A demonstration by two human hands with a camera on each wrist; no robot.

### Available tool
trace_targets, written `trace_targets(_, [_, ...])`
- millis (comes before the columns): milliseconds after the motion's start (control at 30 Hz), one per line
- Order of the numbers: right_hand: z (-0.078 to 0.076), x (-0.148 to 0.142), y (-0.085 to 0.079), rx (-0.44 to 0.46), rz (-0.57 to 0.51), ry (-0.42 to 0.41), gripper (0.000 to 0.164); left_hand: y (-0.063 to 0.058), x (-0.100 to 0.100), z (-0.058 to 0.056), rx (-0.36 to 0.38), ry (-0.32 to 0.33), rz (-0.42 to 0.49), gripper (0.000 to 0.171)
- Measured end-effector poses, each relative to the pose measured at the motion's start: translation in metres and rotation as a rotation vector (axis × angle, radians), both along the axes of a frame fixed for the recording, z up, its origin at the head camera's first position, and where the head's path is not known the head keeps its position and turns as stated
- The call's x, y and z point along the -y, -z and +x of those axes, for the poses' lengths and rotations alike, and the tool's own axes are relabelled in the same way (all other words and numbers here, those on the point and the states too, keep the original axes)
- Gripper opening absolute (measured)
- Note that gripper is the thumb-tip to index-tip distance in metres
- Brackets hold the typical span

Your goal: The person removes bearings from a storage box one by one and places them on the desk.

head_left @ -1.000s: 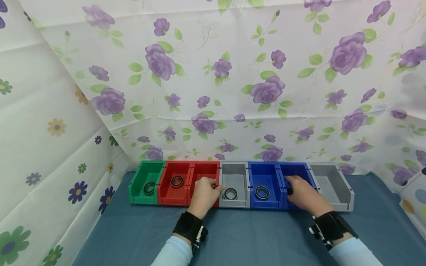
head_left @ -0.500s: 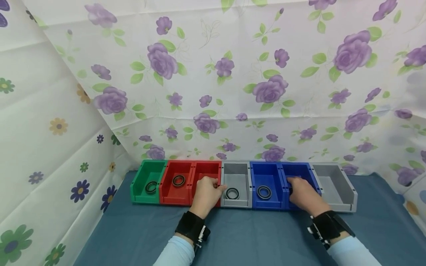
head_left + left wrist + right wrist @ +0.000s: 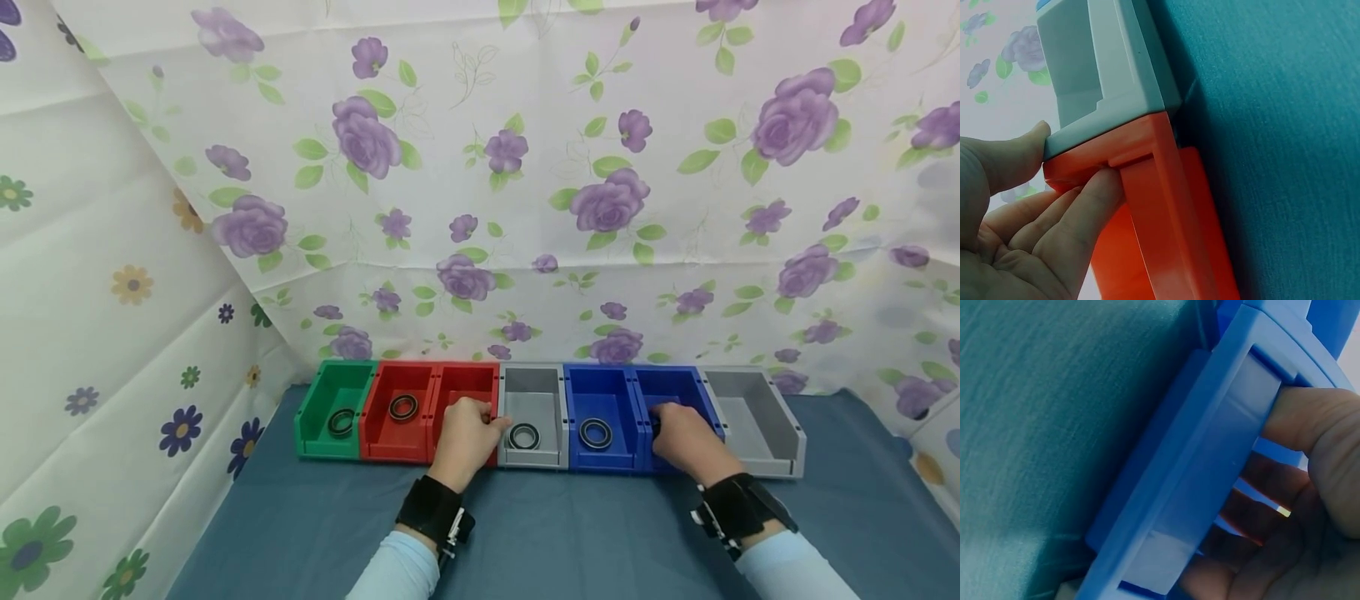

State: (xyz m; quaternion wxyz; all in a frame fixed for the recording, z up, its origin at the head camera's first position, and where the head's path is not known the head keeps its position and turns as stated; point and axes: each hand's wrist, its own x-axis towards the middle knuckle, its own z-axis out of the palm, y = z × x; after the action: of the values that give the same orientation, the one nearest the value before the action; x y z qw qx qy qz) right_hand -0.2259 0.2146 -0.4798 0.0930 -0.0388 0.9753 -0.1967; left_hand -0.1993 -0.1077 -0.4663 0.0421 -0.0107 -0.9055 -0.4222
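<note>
My left hand (image 3: 463, 437) holds the divider between the right red bin (image 3: 468, 382) and the middle grey bin (image 3: 527, 392). In the left wrist view its thumb touches the grey wall, with the other fingers bent inside the red bin. My right hand (image 3: 686, 439) reaches into the right blue bin (image 3: 670, 382). Behind that bin's front lip (image 3: 1191, 475) the thumb and fingertips are hidden, so its grip is unclear. A small dark patch shows beside the fingers. Ball bearings lie in the middle grey bin (image 3: 524, 436) and in the left blue bin, the latter a black-rimmed bearing (image 3: 596, 434).
The bins stand in a row against a flowered cloth (image 3: 525, 208). A green bin (image 3: 337, 450) and a left red bin (image 3: 393, 448) each carry a bearing. At the right end stands another grey bin (image 3: 780, 468). Blue cloth (image 3: 570, 533) covers the table.
The view has shifted slightly. My right hand has moved a little within the right blue bin, and the dark thing by its fingers shows less. My left hand stays at the divider.
</note>
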Motion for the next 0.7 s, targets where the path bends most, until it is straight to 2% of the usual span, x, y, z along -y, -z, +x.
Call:
trace_targets(167, [0.0014,0.0005,-0.0051,0.010,0.014,0.013,0.026,-0.0004,-0.0014,-0.0022,-0.011,0.000,0.003,0.024])
trace_targets(433, [-0.0003,0.0007,-0.0077,0.010,0.043,0.034,0.011,-0.0030,-0.0033,-0.0037,-0.025,-0.001,0.004,0.021])
trace_targets(567, [0.0005,0.0000,-0.0067,0.005,0.045,0.033,0.009,-0.0026,-0.0031,-0.0028,-0.031,0.002,0.003,0.021])
trace_targets(700, [0.0023,-0.0013,-0.0033,-0.029,0.047,-0.022,0.017,0.0012,-0.0005,-0.0006,-0.038,-0.008,-0.011,0.019])
